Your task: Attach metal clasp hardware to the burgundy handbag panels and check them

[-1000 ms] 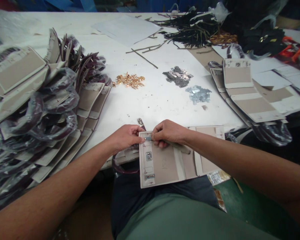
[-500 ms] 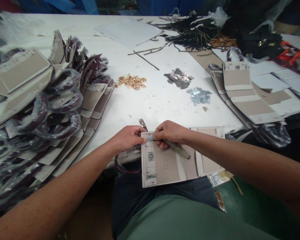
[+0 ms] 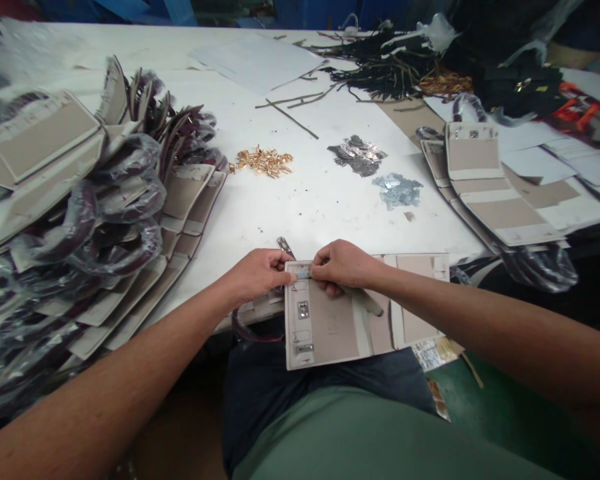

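A beige bag panel (image 3: pixel 340 327) lies half on the white table's near edge (image 3: pixel 300 220), half over my lap, with two small metal fittings (image 3: pixel 303 309) set in its left strip. My left hand (image 3: pixel 257 272) grips the panel's top left corner, fingers closed. My right hand (image 3: pixel 343 265) pinches a small silver metal plate (image 3: pixel 303 273) against the panel's top edge and also holds a slim tool (image 3: pixel 367 301) that sticks out under the palm.
A tall heap of beige panels with plastic-wrapped dark handles (image 3: pixel 95 213) fills the left. Behind the hands lie a pile of gold fittings (image 3: pixel 264 161), two piles of silver plates (image 3: pixel 397 189), and another panel stack (image 3: pixel 485 187) on the right. Black straps (image 3: pixel 390 63) lie at the back.
The panel has shifted slightly right and up with both hands; the pinch on the silver plate stays the same.
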Available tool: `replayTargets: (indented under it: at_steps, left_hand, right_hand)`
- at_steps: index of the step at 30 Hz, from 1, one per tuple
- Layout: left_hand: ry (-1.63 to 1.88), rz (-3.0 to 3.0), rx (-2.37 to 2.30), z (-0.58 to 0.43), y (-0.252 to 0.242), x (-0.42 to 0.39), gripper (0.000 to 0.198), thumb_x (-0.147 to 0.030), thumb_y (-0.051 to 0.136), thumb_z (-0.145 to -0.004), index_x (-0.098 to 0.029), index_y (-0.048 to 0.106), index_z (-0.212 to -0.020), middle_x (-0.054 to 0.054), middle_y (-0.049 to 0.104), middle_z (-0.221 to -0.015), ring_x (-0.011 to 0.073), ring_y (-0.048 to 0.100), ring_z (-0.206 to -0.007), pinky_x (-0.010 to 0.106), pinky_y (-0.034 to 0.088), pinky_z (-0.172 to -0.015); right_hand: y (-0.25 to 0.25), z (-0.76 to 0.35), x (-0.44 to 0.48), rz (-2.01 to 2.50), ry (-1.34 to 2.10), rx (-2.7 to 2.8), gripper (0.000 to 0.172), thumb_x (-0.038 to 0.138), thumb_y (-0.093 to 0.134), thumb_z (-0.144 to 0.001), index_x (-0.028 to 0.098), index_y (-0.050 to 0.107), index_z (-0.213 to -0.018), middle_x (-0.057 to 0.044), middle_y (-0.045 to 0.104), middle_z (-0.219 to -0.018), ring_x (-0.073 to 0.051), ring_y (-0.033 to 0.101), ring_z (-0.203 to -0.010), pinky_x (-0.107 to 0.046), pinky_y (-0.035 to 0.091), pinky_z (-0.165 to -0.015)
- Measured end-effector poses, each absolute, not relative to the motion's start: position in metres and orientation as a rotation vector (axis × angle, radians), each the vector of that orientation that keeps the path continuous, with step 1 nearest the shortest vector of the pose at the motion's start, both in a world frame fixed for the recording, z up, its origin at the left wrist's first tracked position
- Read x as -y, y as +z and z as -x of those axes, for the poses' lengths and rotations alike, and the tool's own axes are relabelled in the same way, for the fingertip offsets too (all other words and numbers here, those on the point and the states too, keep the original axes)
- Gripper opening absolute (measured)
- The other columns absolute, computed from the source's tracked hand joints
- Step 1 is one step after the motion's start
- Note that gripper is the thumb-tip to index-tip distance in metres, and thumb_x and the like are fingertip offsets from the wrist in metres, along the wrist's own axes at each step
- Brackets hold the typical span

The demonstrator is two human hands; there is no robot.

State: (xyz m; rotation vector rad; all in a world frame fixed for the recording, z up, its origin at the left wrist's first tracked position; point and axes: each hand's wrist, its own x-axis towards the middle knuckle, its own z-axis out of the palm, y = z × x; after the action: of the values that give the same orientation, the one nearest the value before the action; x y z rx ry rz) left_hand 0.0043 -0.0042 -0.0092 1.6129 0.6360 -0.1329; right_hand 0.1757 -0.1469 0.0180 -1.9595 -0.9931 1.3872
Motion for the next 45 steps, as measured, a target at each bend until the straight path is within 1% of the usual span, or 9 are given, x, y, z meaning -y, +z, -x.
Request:
replayTargets:
  at_steps: [4,11,17,23,29,34,37,40,45]
  left_hand:
    - [-0.133,-1.608,-0.633,-0.005,-0.009,0.004,0.039,-0.038,0.082,-0.067,-0.016,0.071,-0.097,0.006,0.076,-0.090,0.0222,0.071,-0.085,0.035,0.055,-0.081]
    - [-0.177,-1.557,-0.607,-0.005,-0.005,0.002,0.040,-0.037,0.082,-0.067,-0.016,0.068,-0.099,0.005,0.076,-0.091,0.0201,0.069,-0.082,0.033,0.053,-0.079]
    - [-0.195,-1.598,-0.579,-0.006,-0.005,-0.002,0.036,-0.037,0.080,-0.070,-0.016,0.068,-0.097,0.004,0.074,-0.087,0.0199,0.067,-0.081,0.031,0.052,-0.075]
    - [-0.215,-1.492,-0.615,-0.007,-0.003,-0.001,0.040,-0.037,0.083,-0.068,-0.016,0.066,-0.098,0.003,0.074,-0.087,0.0180,0.067,-0.079,0.030,0.051,-0.074]
    - [-0.196,-1.438,-0.631,-0.008,-0.003,0.002,0.041,-0.037,0.085,-0.067,-0.016,0.066,-0.098,0.003,0.074,-0.087,0.0170,0.066,-0.078,0.029,0.051,-0.075]
    - [-0.162,-1.473,-0.632,-0.005,-0.008,0.001,0.039,-0.037,0.085,-0.068,-0.016,0.067,-0.096,0.003,0.074,-0.086,0.0165,0.065,-0.076,0.029,0.050,-0.072]
    - [-0.159,-1.494,-0.609,-0.004,-0.011,0.001,0.039,-0.038,0.084,-0.068,-0.016,0.068,-0.096,0.004,0.075,-0.087,0.0182,0.067,-0.078,0.030,0.051,-0.073]
    - [-0.154,-1.526,-0.592,-0.003,-0.011,0.001,0.037,-0.038,0.082,-0.069,-0.016,0.068,-0.096,0.005,0.075,-0.086,0.0193,0.067,-0.078,0.031,0.051,-0.073]
    - [-0.146,-1.560,-0.585,-0.006,-0.010,0.001,0.036,-0.035,0.079,-0.067,-0.015,0.069,-0.095,0.005,0.074,-0.084,0.0194,0.067,-0.078,0.031,0.051,-0.073]
  right_hand:
    - [0.012,-0.178,0.148,1.921,1.390,0.964,0.007,0.013,0.066,-0.080,0.015,0.067,-0.073,-0.005,0.071,-0.060,-0.016,0.065,-0.046,-0.022,0.052,-0.042]
    - [0.010,-0.186,0.154,1.674,1.479,0.978,0.004,0.018,0.070,-0.079,0.014,0.072,-0.077,-0.002,0.070,-0.067,-0.010,0.058,-0.047,-0.018,0.043,-0.042]
    - [0.016,-0.172,0.171,1.812,1.441,1.158,0.017,0.016,0.066,-0.079,0.020,0.080,-0.090,0.004,0.069,-0.066,-0.009,0.060,-0.049,-0.017,0.042,-0.046]
    - [0.013,-0.167,0.177,1.896,1.310,1.036,0.004,0.021,0.072,-0.084,0.019,0.076,-0.085,0.003,0.071,-0.068,-0.009,0.062,-0.047,-0.017,0.044,-0.045]
    - [0.014,-0.159,0.173,1.867,1.246,0.987,0.005,0.021,0.074,-0.086,0.017,0.076,-0.088,0.001,0.073,-0.070,-0.009,0.061,-0.047,-0.018,0.044,-0.043]
    - [0.012,-0.155,0.174,1.942,1.189,0.951,0.012,0.027,0.075,-0.087,0.017,0.077,-0.083,0.001,0.069,-0.058,-0.012,0.061,-0.047,-0.019,0.042,-0.043]
    - [0.011,-0.150,0.178,1.937,1.136,0.947,0.011,0.027,0.075,-0.087,0.017,0.078,-0.085,0.002,0.068,-0.058,-0.011,0.061,-0.049,-0.018,0.042,-0.045]
    - [0.007,-0.138,0.186,1.895,1.067,0.877,0.012,0.023,0.074,-0.086,0.018,0.081,-0.095,0.002,0.072,-0.068,-0.009,0.060,-0.051,-0.018,0.044,-0.048]
    - [-0.004,-0.122,0.195,1.818,1.001,0.713,0.039,0.026,0.072,-0.089,0.020,0.075,-0.128,0.002,0.074,-0.080,-0.008,0.058,-0.048,-0.019,0.046,-0.046]
